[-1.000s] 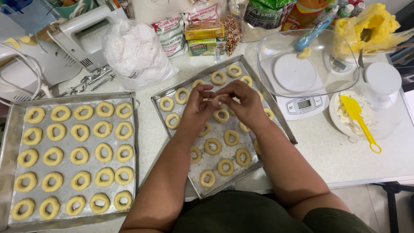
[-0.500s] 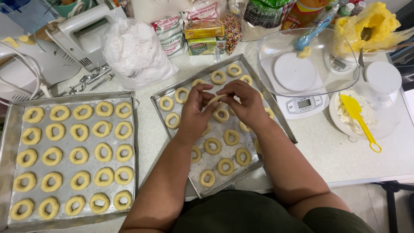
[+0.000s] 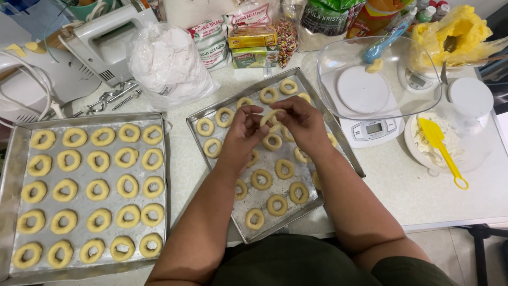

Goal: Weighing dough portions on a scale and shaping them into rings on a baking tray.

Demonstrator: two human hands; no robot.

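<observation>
My left hand point(image 3: 242, 132) and my right hand point(image 3: 300, 123) meet above the middle metal tray point(image 3: 197, 114), both pinching a pale ring of dough point(image 3: 270, 117) between their fingertips. Several ring-shaped dough pieces point(image 3: 276, 204) lie in rows on this tray around and under my hands. A second tray point(image 3: 164, 175) at the left is filled with several more dough rings point(image 3: 98, 189).
A clear bowl point(image 3: 338, 58) sits on a white kitchen scale point(image 3: 373, 130) at the right. A yellow spatula point(image 3: 442, 148) rests on a plate of dough. Behind stand a flour bag point(image 3: 166, 66), a hand mixer point(image 3: 103, 39), packets and a yellow plastic bag point(image 3: 455, 34).
My hands have lifted slightly and the dough ring is now held between both sets of fingertips, a little higher over the tray.
</observation>
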